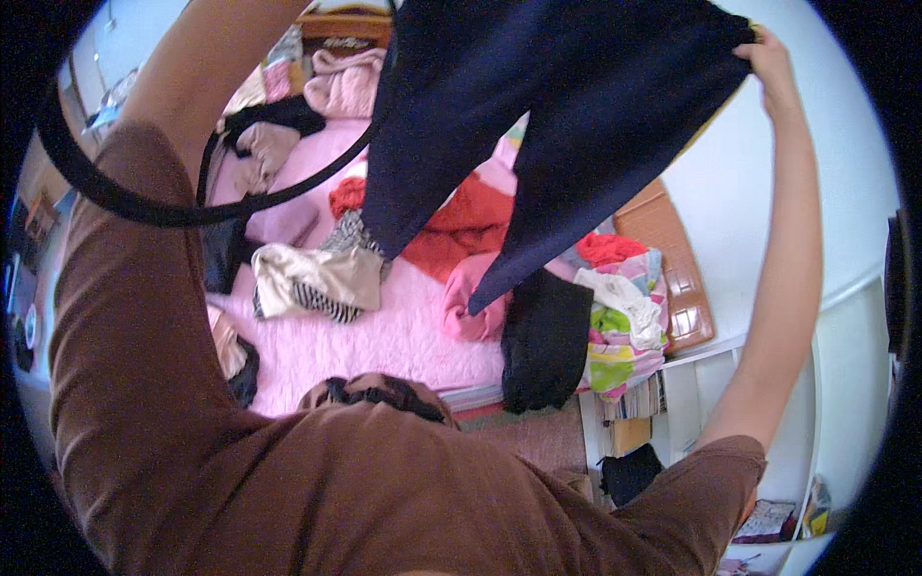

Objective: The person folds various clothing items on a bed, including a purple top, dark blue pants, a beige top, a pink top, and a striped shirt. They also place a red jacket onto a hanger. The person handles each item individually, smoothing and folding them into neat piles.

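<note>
Pale wall (759,192) stands on the right, and a pink bed (423,341) spreads out below what I'm holding. From my end, the right hand (765,62) is the only one I can read: raised high on the right, fingers closed over the upper corner of the dark trousers (595,134). The left arm (216,58) runs up past the top edge, so the left hand is out of my view and I can't tell what it grips.

The trousers hang above the bed, between the raised arms. Their long axis runs from the waist end, up at the right hand's level, down to the hems, with a leftward lean. So the waist corner is in my right hand, while both hems lie low and to its left, well apart from it.

Past the hems I see a cream garment (317,274) and a pink bundle (463,290); whether they touch, I can't tell. Farther right, black cloth (547,336) droops over the bed's edge beside a bright pile (615,360).
</note>
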The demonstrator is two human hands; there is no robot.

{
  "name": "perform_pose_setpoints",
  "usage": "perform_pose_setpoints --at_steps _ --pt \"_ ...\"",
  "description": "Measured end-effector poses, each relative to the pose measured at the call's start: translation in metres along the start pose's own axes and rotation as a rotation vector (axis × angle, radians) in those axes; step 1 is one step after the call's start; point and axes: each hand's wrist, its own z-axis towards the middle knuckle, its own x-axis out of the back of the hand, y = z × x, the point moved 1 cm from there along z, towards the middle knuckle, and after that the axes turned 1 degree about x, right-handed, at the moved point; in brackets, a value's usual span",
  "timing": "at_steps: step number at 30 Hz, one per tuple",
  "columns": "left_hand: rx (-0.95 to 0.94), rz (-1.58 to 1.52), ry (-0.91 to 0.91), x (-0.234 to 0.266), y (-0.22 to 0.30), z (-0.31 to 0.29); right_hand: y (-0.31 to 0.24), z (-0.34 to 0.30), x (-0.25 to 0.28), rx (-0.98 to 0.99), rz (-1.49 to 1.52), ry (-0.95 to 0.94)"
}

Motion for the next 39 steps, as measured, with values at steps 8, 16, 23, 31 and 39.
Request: perform_pose_setpoints --at_steps 8,16,23,31,39 --pt "0.069 -0.497 -0.452 0.013 0.003 -0.037 -0.018 -0.039 -0.018 -0.086 0.36 -0.097" --pt "-0.024 -0.316 -0.211 0.024 -0.009 -0.039 -0.063 -0.058 -0.019 -0.071 0.241 0.207" --pt "-0.443 -0.252 0.862 0.024 0.079 -0.122 -0.143 -0.147 -0.017 0.505 0.237 1.05" --pt "-0.621 -0.84 0.27 -0.013 0.12 -0.071 -0.063 -0.018 -0.027 0.533 -0.128 0.716" --pt "-0.054 -0.831 -0.194 -0.038 0.089 -0.086 -0.154 -0.067 -0.131 -0.015 1.231 -0.101"
